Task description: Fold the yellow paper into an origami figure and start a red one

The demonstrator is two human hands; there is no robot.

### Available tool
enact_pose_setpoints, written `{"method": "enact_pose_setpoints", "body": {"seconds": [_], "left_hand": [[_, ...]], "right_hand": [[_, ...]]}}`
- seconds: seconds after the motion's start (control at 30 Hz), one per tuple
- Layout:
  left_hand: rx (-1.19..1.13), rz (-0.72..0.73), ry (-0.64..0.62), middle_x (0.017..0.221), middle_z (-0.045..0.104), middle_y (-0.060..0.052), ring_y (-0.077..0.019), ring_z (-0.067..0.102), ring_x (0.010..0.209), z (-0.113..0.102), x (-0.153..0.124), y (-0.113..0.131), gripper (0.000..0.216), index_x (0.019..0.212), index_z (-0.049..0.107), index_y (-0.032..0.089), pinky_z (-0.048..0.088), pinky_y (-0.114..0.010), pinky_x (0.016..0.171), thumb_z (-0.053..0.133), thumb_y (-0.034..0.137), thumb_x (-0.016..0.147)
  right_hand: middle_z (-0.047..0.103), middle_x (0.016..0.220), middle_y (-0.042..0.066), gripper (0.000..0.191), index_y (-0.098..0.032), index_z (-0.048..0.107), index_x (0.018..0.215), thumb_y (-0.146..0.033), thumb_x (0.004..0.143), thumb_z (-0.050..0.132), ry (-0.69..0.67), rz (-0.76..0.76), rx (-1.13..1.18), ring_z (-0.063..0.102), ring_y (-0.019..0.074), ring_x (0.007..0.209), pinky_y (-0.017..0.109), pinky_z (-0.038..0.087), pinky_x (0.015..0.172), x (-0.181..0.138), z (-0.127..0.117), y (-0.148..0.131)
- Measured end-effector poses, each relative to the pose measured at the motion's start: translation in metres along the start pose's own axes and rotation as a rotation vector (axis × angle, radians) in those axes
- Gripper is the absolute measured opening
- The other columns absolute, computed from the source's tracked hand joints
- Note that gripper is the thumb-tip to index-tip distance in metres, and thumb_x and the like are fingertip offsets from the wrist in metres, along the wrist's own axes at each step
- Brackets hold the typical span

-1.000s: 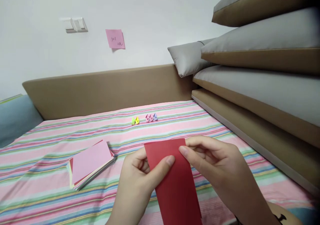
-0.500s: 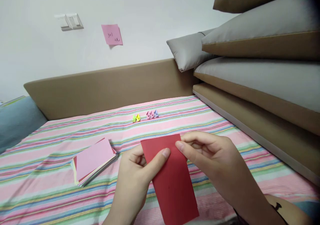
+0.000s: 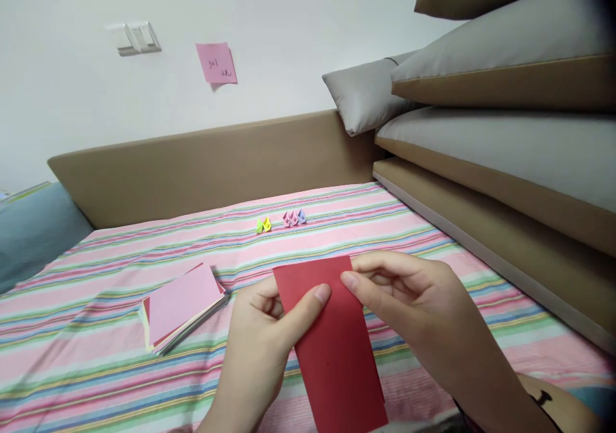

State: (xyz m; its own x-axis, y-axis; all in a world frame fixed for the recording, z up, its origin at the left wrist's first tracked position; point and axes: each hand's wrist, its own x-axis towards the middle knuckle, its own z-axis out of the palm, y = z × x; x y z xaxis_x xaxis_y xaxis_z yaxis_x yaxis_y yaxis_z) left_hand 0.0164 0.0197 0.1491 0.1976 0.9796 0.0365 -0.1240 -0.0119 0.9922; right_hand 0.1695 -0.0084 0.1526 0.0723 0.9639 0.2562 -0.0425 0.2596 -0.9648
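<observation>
A red sheet of paper [image 3: 337, 349], long and narrow, is held up in front of me over the striped cloth. My left hand [image 3: 283, 330] grips it from the left, thumb flat on its face and fingers behind. At the upper right edge, my right hand [image 3: 404, 292] pinches the paper between thumb and fingers. A second edge peeks out along the paper's lower right side, so it looks doubled. To the left of my hands lies a stack of coloured paper [image 3: 185, 305], pink on top.
Small folded paper pieces, yellow-green [image 3: 264, 225] and pink-purple [image 3: 294, 218], stand farther back on the striped cloth [image 3: 120, 272]. Grey-brown cushions [image 3: 500, 157] are piled at the right. A brown backboard [image 3: 216, 170] runs along the wall; a blue cushion [image 3: 38, 234] sits left.
The view has tilted slightly, so the background sits a little higher. Both hands keep the same hold on the red paper, with barely any movement.
</observation>
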Motion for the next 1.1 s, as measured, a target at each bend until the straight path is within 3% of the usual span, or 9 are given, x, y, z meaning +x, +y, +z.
{"method": "enact_pose_setpoints", "body": {"seconds": [0.17,0.73,1.1], "left_hand": [[-0.01,-0.01,0.05,0.071,0.074,-0.006,-0.0199,0.067,0.064,0.004,-0.002,0.003,0.024,0.078,0.075,0.014,0.051,-0.024,0.056,0.079,0.034,0.065],[0.002,0.002,0.054,0.07,0.073,-0.006,-0.0195,0.067,0.063,0.005,-0.003,0.003,0.023,0.076,0.074,0.014,0.052,-0.024,0.056,0.079,0.034,0.064],[0.025,0.047,-0.001,0.07,0.074,-0.006,-0.0182,0.067,0.062,-0.006,0.009,0.001,0.02,0.076,0.075,0.014,0.053,-0.024,0.056,0.078,0.032,0.067]], "right_hand": [[0.066,0.071,-0.001,0.012,-0.022,0.067,0.076,-0.031,0.083,0.063,-0.01,0.008,-0.01,0.061,0.0111,0.068,0.017,0.052,0.06,-0.001,0.0,-0.001],[0.067,0.073,-0.001,0.011,-0.023,0.068,0.076,-0.03,0.084,0.063,-0.032,0.013,0.011,0.063,0.0124,0.07,0.019,0.053,0.061,-0.001,0.0,-0.001],[0.07,0.072,0.001,0.013,-0.021,0.068,0.075,-0.032,0.081,0.064,0.087,-0.065,-0.15,0.065,0.0146,0.067,0.022,0.053,0.059,0.004,0.0,0.001]]}}
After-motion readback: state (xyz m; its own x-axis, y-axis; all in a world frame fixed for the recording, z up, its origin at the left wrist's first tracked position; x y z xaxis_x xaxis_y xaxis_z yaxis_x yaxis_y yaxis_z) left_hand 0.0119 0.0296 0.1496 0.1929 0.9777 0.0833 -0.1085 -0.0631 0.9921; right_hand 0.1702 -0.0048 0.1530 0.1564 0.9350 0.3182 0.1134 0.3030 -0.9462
